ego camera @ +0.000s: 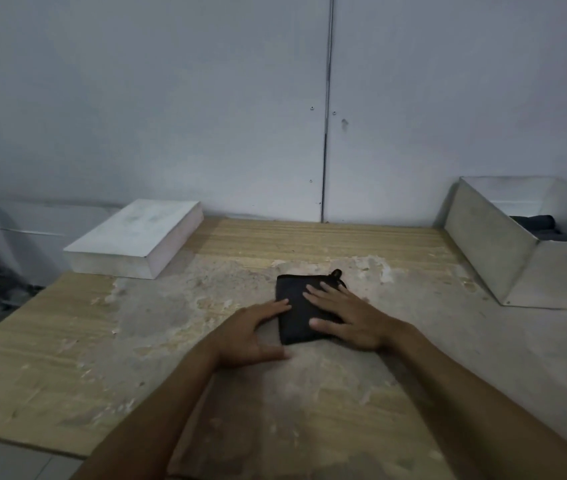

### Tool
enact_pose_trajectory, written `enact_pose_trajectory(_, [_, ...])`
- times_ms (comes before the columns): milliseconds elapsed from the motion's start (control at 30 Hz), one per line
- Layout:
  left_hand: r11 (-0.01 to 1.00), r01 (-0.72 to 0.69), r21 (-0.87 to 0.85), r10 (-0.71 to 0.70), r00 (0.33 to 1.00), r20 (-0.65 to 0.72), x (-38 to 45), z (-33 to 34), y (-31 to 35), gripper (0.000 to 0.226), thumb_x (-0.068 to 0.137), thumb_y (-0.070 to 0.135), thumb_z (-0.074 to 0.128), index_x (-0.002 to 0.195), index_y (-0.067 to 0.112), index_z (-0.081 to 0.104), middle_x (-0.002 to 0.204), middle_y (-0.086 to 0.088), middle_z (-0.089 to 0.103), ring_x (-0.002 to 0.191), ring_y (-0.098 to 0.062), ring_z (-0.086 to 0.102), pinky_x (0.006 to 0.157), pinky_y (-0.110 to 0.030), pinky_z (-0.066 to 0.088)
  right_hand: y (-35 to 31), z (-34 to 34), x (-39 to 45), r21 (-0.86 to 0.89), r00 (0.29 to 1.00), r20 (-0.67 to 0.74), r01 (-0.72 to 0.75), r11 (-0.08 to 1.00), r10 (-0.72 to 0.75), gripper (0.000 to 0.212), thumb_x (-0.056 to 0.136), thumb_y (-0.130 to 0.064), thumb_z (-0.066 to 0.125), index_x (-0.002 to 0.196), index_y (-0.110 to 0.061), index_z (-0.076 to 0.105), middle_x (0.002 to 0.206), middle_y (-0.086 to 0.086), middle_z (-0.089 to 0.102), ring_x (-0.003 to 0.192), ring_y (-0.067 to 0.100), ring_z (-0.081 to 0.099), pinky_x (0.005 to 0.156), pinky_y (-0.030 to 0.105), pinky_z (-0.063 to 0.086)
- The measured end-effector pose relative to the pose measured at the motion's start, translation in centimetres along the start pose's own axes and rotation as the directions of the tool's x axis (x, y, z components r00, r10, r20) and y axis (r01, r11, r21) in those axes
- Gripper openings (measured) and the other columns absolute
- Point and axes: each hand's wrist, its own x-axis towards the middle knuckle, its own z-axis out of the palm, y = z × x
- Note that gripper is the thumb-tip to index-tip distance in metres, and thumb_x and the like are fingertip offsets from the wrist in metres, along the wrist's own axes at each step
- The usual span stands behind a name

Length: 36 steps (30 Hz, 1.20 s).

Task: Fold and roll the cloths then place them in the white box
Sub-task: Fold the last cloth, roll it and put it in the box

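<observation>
A worn wooden counter [67, 341] fills the lower half of the frame, its middle scuffed grey and patchy, with a pale wall [171, 98] behind it. At the upper left of the counter lies a flat white slab [136, 237], closed or solid, one cannot tell which, partly overhanging the counter's far left corner. At the right edge of the frame stands the white box [489, 244], open-topped and cut off by the frame; inside it dark rolled cloths [534, 225] show above the near wall, which hides most of them, so their number cannot be told. In the centre of the frame a black cloth [301, 306] lies folded into a small rectangle on the counter, well apart from the box, with a small loop sticking out at its far right corner. The right hand [344, 317] rests flat on the cloth's right part, fingers straight and spread, grip open, covering that side of the fabric. The left hand [254, 332] lies at the cloth's left edge, fingertips touching it, thumb stretched along the counter near the cloth's near corner, grip open as well. Both forearms reach in from the bottom of the frame. Dark shapes at the far left edge are too dim to make out.
</observation>
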Motion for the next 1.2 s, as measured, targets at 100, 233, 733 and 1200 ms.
enact_pose_trajectory(100, [0.997, -0.076, -0.022, 0.072, 0.985, -0.159, -0.5, -0.2, -0.3, 0.055, 0.078, 0.061, 0.074, 0.129, 0.043, 0.064, 0.142, 0.022, 0.055, 0.134, 0.007, 0.045, 0.113, -0.024, 0.037, 1.0, -0.8, -1.3, 0.138, 1.000, -0.020, -0.006, 0.990, 0.009, 0.097, 0.071, -0.084, 0.069, 0.154, -0.053, 0.032, 0.163, -0.034, 0.020, 0.152, -0.012, 0.003, 0.125, 0.031, 0.005])
enact_pose_trajectory(233, [0.984, -0.160, 0.075, 0.176, 0.935, -0.308, -0.2, 0.8, 0.6, 0.029, 0.086, 0.045, 0.073, 0.110, 0.030, 0.076, 0.121, 0.015, 0.070, 0.114, 0.002, 0.059, 0.098, -0.022, 0.048, 1.7, -0.5, -1.9, 0.260, 0.995, -0.096, 0.025, 0.965, 0.000, 0.088, 0.062, -0.071, 0.087, 0.141, -0.052, 0.054, 0.156, -0.035, 0.036, 0.149, -0.014, 0.015, 0.123, 0.031, 0.016])
enact_pose_trajectory(733, [0.920, 0.254, -0.300, -0.384, 0.742, -0.549, 7.2, 1.8, 2.0, 0.039, 0.102, 0.045, 0.044, 0.075, 0.020, 0.057, 0.067, 0.005, 0.064, 0.062, -0.011, 0.062, 0.056, -0.030, 0.046, 2.7, -1.1, 2.7, 0.519, 0.792, -0.490, -0.070, 0.852, 0.364, 0.034, 0.097, -0.029, 0.070, 0.065, -0.021, 0.061, 0.062, -0.004, 0.063, 0.061, 0.003, 0.060, 0.059, 0.019, 0.046])
enact_pose_trajectory(1200, [0.919, 0.395, 0.001, -0.285, 0.665, -0.690, 11.0, 1.5, 2.6, 0.020, 0.097, 0.040, 0.054, 0.110, 0.024, 0.053, 0.104, 0.002, 0.066, 0.098, -0.020, 0.060, 0.082, -0.036, 0.044, -2.0, -1.8, 5.5, -0.032, 0.648, -0.748, -0.251, 0.967, 0.143, 0.030, 0.103, -0.026, 0.054, 0.128, -0.011, 0.062, 0.132, 0.007, 0.059, 0.115, 0.026, 0.059, 0.097, 0.042, 0.049])
